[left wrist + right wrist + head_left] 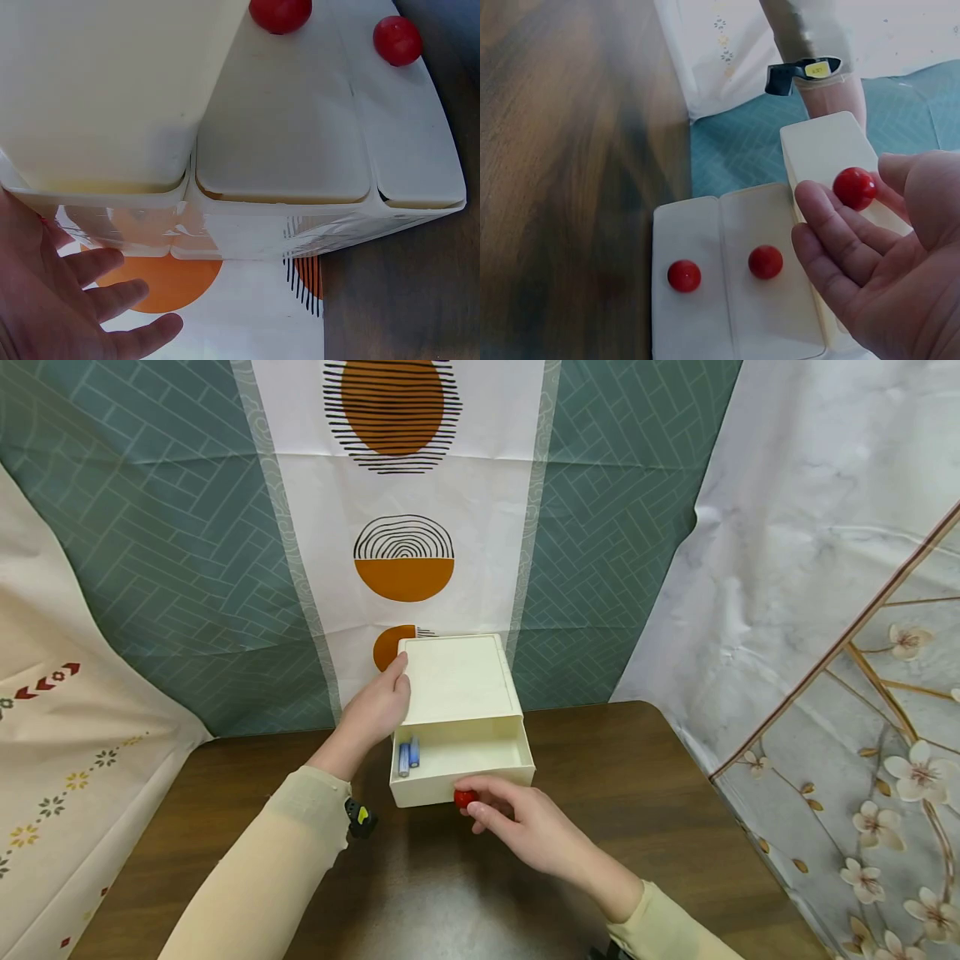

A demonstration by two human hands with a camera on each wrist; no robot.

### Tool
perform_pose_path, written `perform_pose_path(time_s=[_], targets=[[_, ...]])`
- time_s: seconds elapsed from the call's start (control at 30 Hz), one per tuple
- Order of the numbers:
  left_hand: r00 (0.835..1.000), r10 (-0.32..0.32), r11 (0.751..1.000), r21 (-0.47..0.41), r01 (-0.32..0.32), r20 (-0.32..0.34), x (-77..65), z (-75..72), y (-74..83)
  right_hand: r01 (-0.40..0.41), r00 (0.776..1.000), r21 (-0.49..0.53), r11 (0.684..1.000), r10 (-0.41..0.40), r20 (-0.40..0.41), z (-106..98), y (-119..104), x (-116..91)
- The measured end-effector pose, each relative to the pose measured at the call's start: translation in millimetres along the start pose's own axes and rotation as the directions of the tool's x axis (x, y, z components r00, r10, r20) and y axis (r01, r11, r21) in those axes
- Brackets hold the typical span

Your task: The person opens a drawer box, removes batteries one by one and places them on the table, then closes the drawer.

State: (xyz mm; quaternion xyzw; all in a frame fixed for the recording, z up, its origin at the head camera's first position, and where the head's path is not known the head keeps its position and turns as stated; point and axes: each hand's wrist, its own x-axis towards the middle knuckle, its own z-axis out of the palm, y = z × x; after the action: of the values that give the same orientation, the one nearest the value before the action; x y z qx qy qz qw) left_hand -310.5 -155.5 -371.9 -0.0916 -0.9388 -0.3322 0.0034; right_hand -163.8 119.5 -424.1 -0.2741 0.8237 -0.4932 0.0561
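Observation:
A small cream drawer box (461,677) stands at the back of the table, its top drawer (427,791) pulled out. Two blue batteries (408,757) lie side by side at the left inside that drawer. My right hand (525,822) holds the drawer's round red knob (465,797) between thumb and fingers. Against the box's upper left edge rests my left hand (378,706). In the left wrist view, its fingers (124,296) are spread and extended past the box. Two lower drawers, with red knobs (765,262) of their own, are closed in the right wrist view.
The dark wooden table (600,777) extends on both sides of the box. Behind it hangs a green and white patterned cloth (600,610). A floral cloth (847,760) hangs at the right and a cream embroidered one (82,760) at the left.

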Motion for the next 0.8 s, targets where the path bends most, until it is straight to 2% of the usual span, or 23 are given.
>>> perform_pose_path(time_s=[0.8], targets=[[1.0,-0.004,1.0,0.002,0.004,0.003,2.1,1.6,-2.0,0.015,0.999,-0.024,1.0,-0.014,0.037,0.0,-4.7,-12.8]])
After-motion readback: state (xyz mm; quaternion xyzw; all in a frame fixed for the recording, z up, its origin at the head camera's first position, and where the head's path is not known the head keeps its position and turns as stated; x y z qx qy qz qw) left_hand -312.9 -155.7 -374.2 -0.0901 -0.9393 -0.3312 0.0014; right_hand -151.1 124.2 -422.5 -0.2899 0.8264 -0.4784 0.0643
